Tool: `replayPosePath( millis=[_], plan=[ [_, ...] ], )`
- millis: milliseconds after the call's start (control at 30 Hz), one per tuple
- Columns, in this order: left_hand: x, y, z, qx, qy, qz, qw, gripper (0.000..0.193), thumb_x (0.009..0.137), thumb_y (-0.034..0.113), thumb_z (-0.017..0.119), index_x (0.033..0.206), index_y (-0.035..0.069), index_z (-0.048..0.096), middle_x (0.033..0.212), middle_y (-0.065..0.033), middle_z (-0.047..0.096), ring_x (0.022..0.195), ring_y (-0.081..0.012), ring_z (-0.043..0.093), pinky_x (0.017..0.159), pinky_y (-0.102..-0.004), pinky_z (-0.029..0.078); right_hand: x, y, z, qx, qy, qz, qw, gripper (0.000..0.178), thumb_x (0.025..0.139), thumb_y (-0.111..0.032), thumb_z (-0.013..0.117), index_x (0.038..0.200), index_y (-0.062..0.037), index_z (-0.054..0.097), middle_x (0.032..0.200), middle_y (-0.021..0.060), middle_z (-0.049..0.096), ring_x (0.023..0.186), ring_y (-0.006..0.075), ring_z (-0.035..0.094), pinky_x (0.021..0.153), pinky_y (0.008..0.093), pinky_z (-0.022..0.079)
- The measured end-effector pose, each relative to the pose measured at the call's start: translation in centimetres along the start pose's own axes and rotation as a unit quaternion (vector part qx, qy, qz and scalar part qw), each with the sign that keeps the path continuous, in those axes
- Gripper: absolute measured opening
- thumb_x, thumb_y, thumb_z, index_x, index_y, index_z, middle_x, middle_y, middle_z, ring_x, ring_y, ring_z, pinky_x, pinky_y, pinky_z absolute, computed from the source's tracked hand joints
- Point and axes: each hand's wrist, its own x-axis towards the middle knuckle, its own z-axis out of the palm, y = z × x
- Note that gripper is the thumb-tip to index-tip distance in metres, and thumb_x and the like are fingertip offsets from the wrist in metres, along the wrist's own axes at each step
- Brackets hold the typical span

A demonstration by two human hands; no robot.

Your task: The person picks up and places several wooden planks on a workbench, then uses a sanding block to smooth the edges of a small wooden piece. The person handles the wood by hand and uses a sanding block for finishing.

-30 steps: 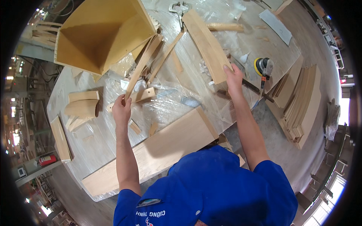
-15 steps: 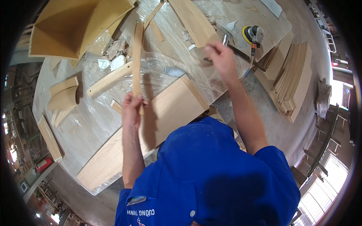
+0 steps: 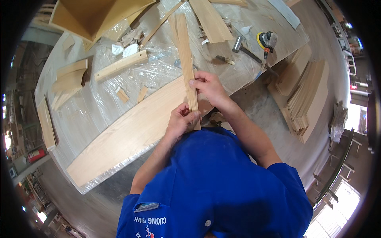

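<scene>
A long, narrow wooden strip (image 3: 185, 51) stands out away from my body between both hands. Near its close end my left hand (image 3: 183, 120) pinches it between thumb and fingers. Farther up, my right hand (image 3: 211, 89) grips its right edge. Beneath lies a pale wooden panel (image 3: 123, 129) with one curved long edge, along the near side of the plastic-covered table. Part of that panel's right end is hidden by my hands and the strip.
A hammer (image 3: 248, 51) and a yellow-rimmed disc sander (image 3: 268, 40) lie at the far right. Several curved boards (image 3: 307, 95) are stacked right of the table. A wooden box (image 3: 99, 18) stands far left, with a drilled wooden bar (image 3: 121, 65) nearer.
My right hand has come back from beside the hammer and taken hold of the strip. My left hand has moved right with the strip, above the panel's right end.
</scene>
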Motion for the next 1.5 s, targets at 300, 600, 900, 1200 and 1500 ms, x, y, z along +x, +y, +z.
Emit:
replayPosePath(
  millis=[300,600,900,1200,1500],
  plan=[
    [-0.3,-1.5,5.5,-0.017,0.083,0.096,0.992,0.014,0.100,0.016,0.069,0.107,0.003,0.070,0.090,-0.0013,0.071,0.079,-0.0101,0.067,0.074,-0.0276,0.056,-2.2,-2.7,-4.5,-0.022,-0.078,-0.047,0.996,0.012,0.093,-0.007,0.073,0.101,0.0001,0.071,0.092,0.0054,0.073,0.081,0.0132,0.068,0.067,0.0306,0.058],
    [0.5,-4.8,15.2,-0.076,0.140,0.120,0.980,0.022,0.099,0.014,0.070,0.116,0.000,0.069,0.096,-0.0050,0.074,0.082,-0.0134,0.070,0.076,-0.0320,0.060,-4.0,-4.6,-12.9,-0.071,-0.154,-0.084,0.982,0.014,0.090,-0.008,0.077,0.099,0.0017,0.072,0.085,0.0053,0.073,0.071,0.0101,0.065,0.058,0.0263,0.053],
    [2.1,-10.9,20.1,-0.062,0.211,0.170,0.961,0.026,0.095,0.005,0.072,0.120,0.000,0.067,0.096,-0.0059,0.073,0.083,-0.0114,0.068,0.077,-0.0275,0.058,-5.0,-2.2,-16.9,-0.094,-0.158,-0.098,0.978,0.014,0.088,-0.007,0.079,0.096,0.0017,0.072,0.080,0.0052,0.073,0.063,0.0086,0.063,0.053,0.0247,0.051],
    [-0.5,-14.9,16.8,0.432,0.435,0.286,0.736,0.029,0.089,0.005,0.072,0.118,0.001,0.069,0.118,-0.0160,0.070,0.114,-0.0307,0.068,0.096,-0.0384,0.055,1.6,3.1,-15.1,-0.092,-0.113,-0.024,0.989,0.017,0.083,-0.006,0.080,0.094,0.0038,0.070,0.078,0.0087,0.072,0.061,0.0129,0.066,0.051,0.0280,0.054],
    [0.3,-14.7,12.9,0.617,0.282,0.306,0.668,0.044,0.089,0.022,0.075,0.129,0.009,0.064,0.138,-0.0129,0.058,0.141,-0.0342,0.047,0.118,-0.0525,0.036,5.2,6.8,-12.7,-0.145,-0.069,-0.068,0.985,0.016,0.083,-0.006,0.079,0.090,0.0043,0.070,0.079,0.0078,0.072,0.064,0.0116,0.066,0.049,0.0279,0.052]
  ],
)
